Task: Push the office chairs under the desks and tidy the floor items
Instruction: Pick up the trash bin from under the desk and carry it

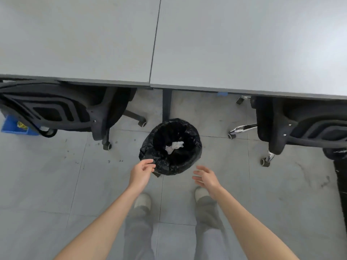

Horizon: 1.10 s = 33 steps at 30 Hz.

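Left office chair (pixel 62 109) is tucked under the left desk (pixel 75 38), blue box (pixel 15 126) behind it. Waste bin (pixel 171 147), black liner, white paper inside, sits on the floor (pixel 56 184) before the desk leg, between the chairs. Likely step: slide the bin toward the desk edge; take the rim both sides, keep it upright. Left hand (pixel 141 175) loosely spread, fingertips at the liner rim, contact unclear. Right hand (pixel 205 178) spread, holding nothing, just beside the bin. Right office chair (pixel 300 126) tucked under the right desk (pixel 253 40).
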### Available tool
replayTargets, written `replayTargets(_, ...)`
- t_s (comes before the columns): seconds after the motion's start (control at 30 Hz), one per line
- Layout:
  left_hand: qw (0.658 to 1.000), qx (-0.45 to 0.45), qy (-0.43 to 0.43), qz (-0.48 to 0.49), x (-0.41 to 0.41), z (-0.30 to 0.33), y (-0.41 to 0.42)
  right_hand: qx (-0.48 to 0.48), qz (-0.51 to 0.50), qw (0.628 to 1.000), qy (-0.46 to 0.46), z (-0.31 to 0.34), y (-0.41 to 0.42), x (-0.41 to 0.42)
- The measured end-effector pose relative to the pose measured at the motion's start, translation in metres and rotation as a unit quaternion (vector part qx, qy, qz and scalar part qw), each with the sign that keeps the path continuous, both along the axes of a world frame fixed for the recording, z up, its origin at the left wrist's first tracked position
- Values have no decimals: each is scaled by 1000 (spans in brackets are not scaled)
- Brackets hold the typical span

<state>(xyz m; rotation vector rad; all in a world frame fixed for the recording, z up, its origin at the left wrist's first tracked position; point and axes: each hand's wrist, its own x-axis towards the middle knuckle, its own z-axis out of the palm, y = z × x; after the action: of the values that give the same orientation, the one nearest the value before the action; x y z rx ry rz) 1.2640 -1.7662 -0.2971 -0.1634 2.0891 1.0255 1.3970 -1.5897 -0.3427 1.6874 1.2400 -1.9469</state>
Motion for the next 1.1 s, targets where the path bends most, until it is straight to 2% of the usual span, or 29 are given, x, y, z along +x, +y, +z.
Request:
replayTargets(0.17, 997, -29, -20, -68, -38, -66, -34, 12, -129, 991, -40, -70, -37, -10)
replayTargets(0.4, 995, -33, -28, -95, -81, -140, -38, -30, -232, 972, -22, -145, -80, -28)
replayTargets(0.5, 992, -41, 5, -117, -104, -182, -22, -11, -230, 973, -29, -181, -75, -36)
replayTargets(0.67, 983, -93, 55, -149, -124, -259, 7, 108, -207, 971, -54, -256, -49, -46)
replayTargets(0.83, 991, -72, -43, -104, -126, -327, 22, 116, -212, 970, -22, -310, -33, -57)
replayTargets(0.93, 996, -64, -21, -57, -120, -346, 22, 132, -240, 961, -41, -315, -34, -51)
replayTargets(1.1, 997, -56, -12, -54, -74, -285, 14, 98, -281, 954, -29, -246, -50, -1)
